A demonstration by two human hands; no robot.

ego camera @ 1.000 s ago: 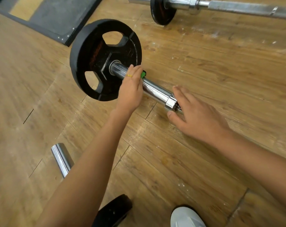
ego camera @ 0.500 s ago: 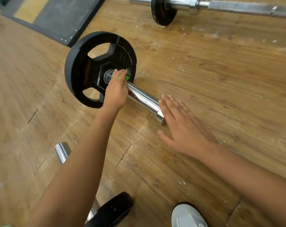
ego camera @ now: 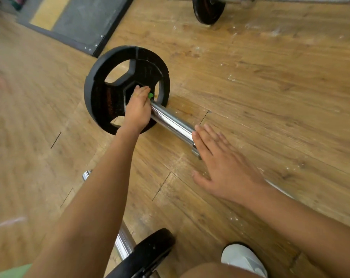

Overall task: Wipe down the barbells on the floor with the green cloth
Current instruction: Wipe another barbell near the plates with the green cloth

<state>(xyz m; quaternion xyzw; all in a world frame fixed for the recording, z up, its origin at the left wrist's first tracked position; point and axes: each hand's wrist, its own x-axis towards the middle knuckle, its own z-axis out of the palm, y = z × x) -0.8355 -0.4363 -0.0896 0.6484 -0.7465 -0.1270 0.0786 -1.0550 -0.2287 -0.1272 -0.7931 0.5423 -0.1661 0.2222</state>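
Matting (ego camera: pixel 76 23), grey with a yellow band, is laid on the wooden floor (ego camera: pixel 270 97) at the upper left. Just right of it a black weight plate (ego camera: pixel 110 101) is stood on edge, carried on the barbell (ego camera: pixel 178 128) now being cleaned. Its chrome sleeve (ego camera: pixel 165 117) is gripped hard against the plate by the left hand (ego camera: pixel 138 110), the fingers curled over the metal. The green cloth (ego camera: pixel 150 95) is trapped under those fingers; only a small tip is shown, touching the sleeve at the plate's hub. Lower down, the plate and sleeve of a nearer barbell (ego camera: pixel 144 255) are cut off by the frame.

Further right, the right hand (ego camera: pixel 220 163) is laid flat over the collar at the sleeve's inner end, fingers straight and together, with nothing grasped; how firmly it bears down cannot be told. Another barbell (ego camera: pixel 208 9) is seen along the top edge, and a white shoe (ego camera: pixel 242 259) at the bottom.

The sleeve's long axis is set from upper left to lower right, so the bare chrome lies down and to the right of the cloth, between the two hands. The coming stroke is judged to be drawn along that line by the left hand, which is the nearer, toward the right hand, by which rolling is probably checked.
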